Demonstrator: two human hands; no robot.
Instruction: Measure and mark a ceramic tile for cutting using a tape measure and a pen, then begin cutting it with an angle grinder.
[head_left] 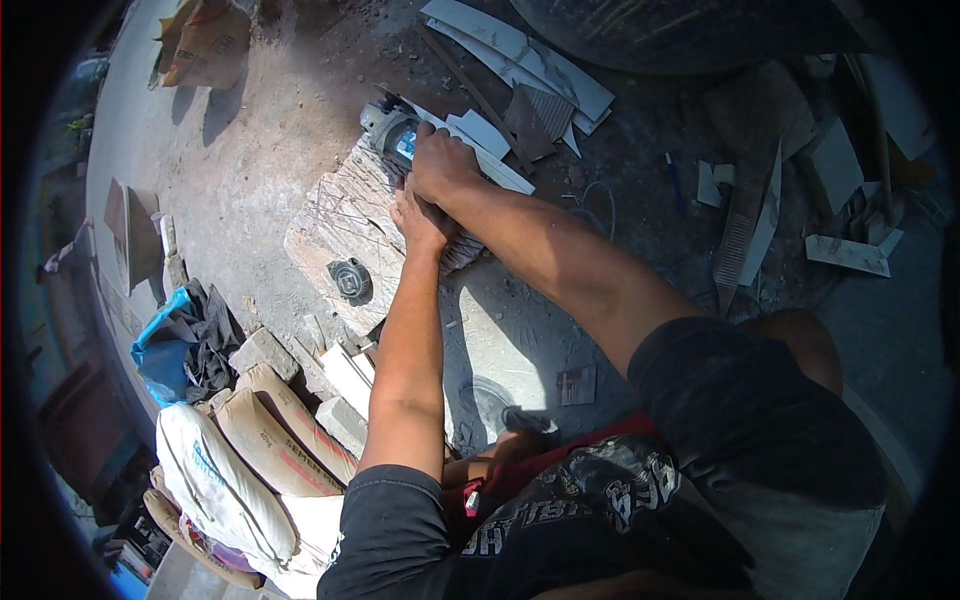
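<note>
My right hand [443,165] is wrapped round an angle grinder [388,130] with a pale metal head and a blue patch on its body. Just below it, my left hand [418,218] is closed at the edge of a rough, score-marked slab [335,215]; what its fingers hold is hidden. The grinder's head lies over the slab's far end, and its disc cannot be made out. White tile strips [495,160] lie beside and beyond my right wrist. On the slab's near part rests a round dark object [349,279].
Broken tiles [530,60] lie beyond the grinder, and more tile offcuts [835,170] are scattered at the right. Filled brown sacks [270,440] and a white sack [215,480] stand at the lower left, near a blue plastic bag [165,350]. A brown paper bag [205,50] is at the far left.
</note>
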